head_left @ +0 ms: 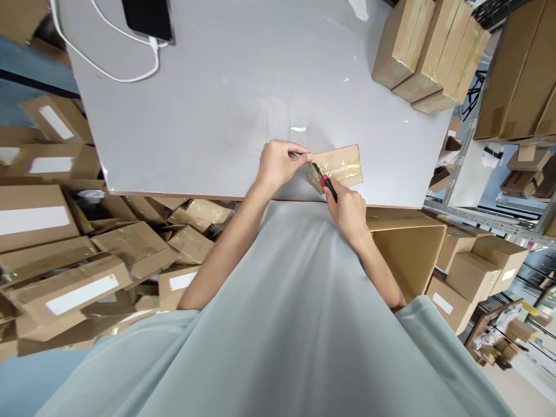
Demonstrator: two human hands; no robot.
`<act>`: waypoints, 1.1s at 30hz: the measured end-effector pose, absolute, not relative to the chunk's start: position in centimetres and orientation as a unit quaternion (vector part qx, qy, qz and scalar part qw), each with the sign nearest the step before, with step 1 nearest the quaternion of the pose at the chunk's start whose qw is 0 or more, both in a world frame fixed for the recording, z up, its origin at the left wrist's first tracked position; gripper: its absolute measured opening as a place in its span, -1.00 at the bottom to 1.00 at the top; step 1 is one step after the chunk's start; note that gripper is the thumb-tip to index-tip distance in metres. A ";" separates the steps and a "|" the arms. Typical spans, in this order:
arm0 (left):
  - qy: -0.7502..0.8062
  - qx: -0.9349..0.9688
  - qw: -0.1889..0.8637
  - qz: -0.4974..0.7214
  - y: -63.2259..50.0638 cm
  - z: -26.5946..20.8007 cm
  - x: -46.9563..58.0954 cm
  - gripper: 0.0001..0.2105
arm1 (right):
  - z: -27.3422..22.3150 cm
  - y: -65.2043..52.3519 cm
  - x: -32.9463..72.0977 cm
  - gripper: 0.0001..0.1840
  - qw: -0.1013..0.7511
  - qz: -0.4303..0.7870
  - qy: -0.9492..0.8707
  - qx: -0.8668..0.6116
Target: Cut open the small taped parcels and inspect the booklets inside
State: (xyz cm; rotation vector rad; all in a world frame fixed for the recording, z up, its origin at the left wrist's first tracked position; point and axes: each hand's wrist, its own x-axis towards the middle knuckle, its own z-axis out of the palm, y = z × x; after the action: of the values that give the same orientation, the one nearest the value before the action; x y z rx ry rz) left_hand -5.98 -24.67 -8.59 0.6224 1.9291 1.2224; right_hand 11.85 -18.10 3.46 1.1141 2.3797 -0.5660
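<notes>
A small cardboard box [341,162] with clear, yellowish tape across it lies near the front edge of the table. My right hand [351,209] is closed round a black and red utility knife [324,178], its tip pointing up and left at the box's left end. Just left of that end, my left hand [278,165] is pinched, thumb against forefinger, close to the knife tip. Something thin shows between those fingers, too small to make out.
A grey table [195,116] spreads ahead, with a phone [150,20] on a white cable [130,80] at far left. Upright cardboard boxes [428,52] stand back right. Many boxes [130,249] pile up at left. An open carton [406,255] sits below the right front edge.
</notes>
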 end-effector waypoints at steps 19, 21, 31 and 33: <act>0.772 0.230 0.362 0.469 -24.7 -8.4 -4.9 -0.86 | 3.0 -20.2 10.6 -0.43 0.236 -0.160 0.866 0.410; 0.772 0.223 0.369 0.466 -24.8 -8.6 -4.8 -0.87 | 3.3 -20.1 10.1 -0.39 0.251 -0.161 0.860 0.414; 0.812 0.222 0.327 0.429 -24.8 -7.2 -3.4 -0.88 | 6.4 -20.0 8.7 -0.61 0.350 -0.092 0.854 0.374; 0.821 0.226 0.317 0.419 -24.7 -6.9 -3.2 -0.87 | 6.4 -20.1 9.1 -0.64 0.362 -0.074 0.858 0.358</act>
State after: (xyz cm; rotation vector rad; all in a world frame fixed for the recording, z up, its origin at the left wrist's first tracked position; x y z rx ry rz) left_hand -3.18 -24.70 -6.95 0.5943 2.1607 1.1024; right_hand 9.06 -20.12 6.38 0.9213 2.2092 -0.1894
